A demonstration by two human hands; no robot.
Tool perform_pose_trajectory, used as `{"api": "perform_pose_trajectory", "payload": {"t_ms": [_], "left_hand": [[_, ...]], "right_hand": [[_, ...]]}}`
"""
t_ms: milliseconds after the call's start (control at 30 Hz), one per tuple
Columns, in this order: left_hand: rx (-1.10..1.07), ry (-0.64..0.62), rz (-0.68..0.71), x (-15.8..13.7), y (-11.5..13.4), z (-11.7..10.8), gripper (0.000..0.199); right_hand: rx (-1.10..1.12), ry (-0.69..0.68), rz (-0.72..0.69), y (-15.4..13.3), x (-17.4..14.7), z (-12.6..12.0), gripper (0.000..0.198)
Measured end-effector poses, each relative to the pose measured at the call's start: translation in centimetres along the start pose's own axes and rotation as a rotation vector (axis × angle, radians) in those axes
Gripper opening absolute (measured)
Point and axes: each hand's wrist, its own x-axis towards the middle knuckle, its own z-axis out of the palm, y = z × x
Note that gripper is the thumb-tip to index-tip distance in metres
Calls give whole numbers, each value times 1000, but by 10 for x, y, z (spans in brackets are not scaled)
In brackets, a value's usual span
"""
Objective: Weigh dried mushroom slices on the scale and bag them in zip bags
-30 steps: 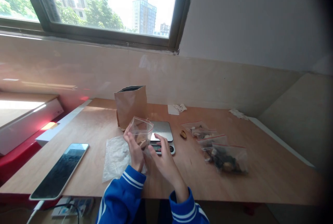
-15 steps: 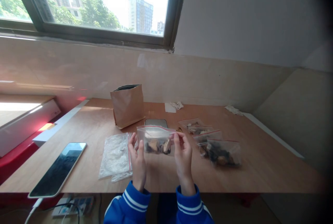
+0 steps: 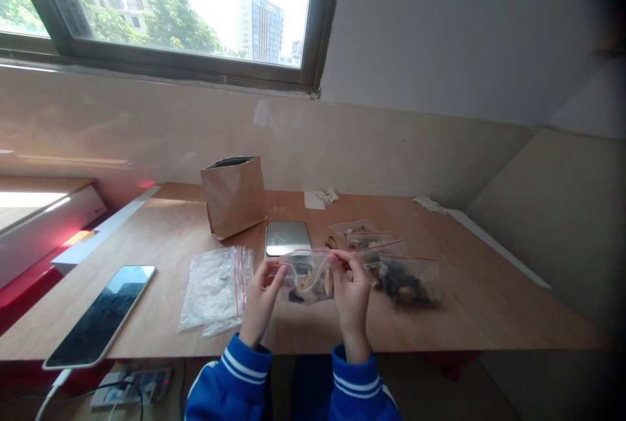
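Observation:
Between my hands is a clear zip bag (image 3: pixel 308 294) with a red line along its top and brown and dark dried pieces inside. My left hand (image 3: pixel 264 294) pinches its upper left corner. At the upper right edge, my right hand (image 3: pixel 351 294) grips it with thumb and fingers. The bag's mouth sags in a curve between them. Just behind stands a small silver scale (image 3: pixel 288 236), partly covered by the bag. A stack of flat clear zip bags (image 3: pixel 212 287) lies to the left of my left hand. Filled zip bags (image 3: pixel 411 281) lie to the right.
An open brown paper bag (image 3: pixel 233 199) stands upright at the back. A phone (image 3: pixel 102 317) with a white charging cable (image 3: pixel 53 390) lies at the front left edge. Crumpled tissue (image 3: pixel 327 197) is near the wall, and a loose dried piece (image 3: pixel 331 242) lies beyond my right hand.
My left hand has shifted from the bag's side to a pinch at its top corner. The bag has come lower and its mouth now bows, uncovering more of the scale.

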Motion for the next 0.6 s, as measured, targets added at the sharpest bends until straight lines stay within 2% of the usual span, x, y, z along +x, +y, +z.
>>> {"api": "perform_pose_trajectory", "payload": {"t_ms": [67, 133, 233, 300, 433, 600], "left_hand": [[52, -32, -8, -1, -1, -1, 24], [75, 16, 13, 0, -2, -6, 24], [62, 170, 51, 4, -2, -20, 24], [65, 196, 64, 7, -2, -28, 24], [94, 143, 30, 9, -4, -36, 25], [105, 24, -11, 8, -4, -38, 33]], "right_hand": [[-32, -110, -82, -6, 0, 0, 22], [-38, -116, -92, -6, 0, 0, 22], [-16, 4, 17, 7, 2, -5, 26], [15, -24, 107, 22, 4, -10, 29], [78, -206, 224, 52, 4, -16, 33], [171, -202, 268, 67, 3, -14, 34]]}}
